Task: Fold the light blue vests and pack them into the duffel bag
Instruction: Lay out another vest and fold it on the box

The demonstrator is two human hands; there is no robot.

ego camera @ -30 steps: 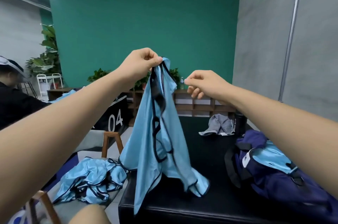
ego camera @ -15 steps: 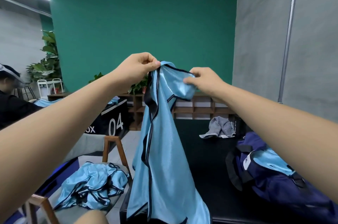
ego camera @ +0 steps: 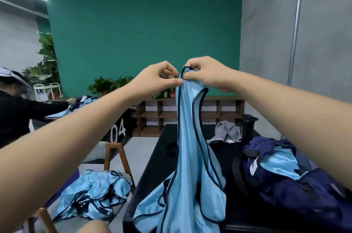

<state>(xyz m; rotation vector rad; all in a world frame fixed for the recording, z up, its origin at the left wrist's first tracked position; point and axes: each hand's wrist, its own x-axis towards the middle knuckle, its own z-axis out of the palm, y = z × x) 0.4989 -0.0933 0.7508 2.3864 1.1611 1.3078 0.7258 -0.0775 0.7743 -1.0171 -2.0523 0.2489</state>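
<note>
My left grip (ego camera: 158, 78) and right grip (ego camera: 206, 74) both pinch the light blue vest (ego camera: 190, 156) top; its long axis hangs straight down onto the desk (ego camera: 152, 175) near edge

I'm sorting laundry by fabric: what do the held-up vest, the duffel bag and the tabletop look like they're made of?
Vest: thin, glossy light blue synthetic, probably polyester, judging by its sheen and limp drape; dark binding edges it. Duffel bag: navy woven fabric, likely nylon, matte, slumping softly. Tabletop: black, smooth, faintly reflective; whether padded leatherette or painted board is unclear.
</note>
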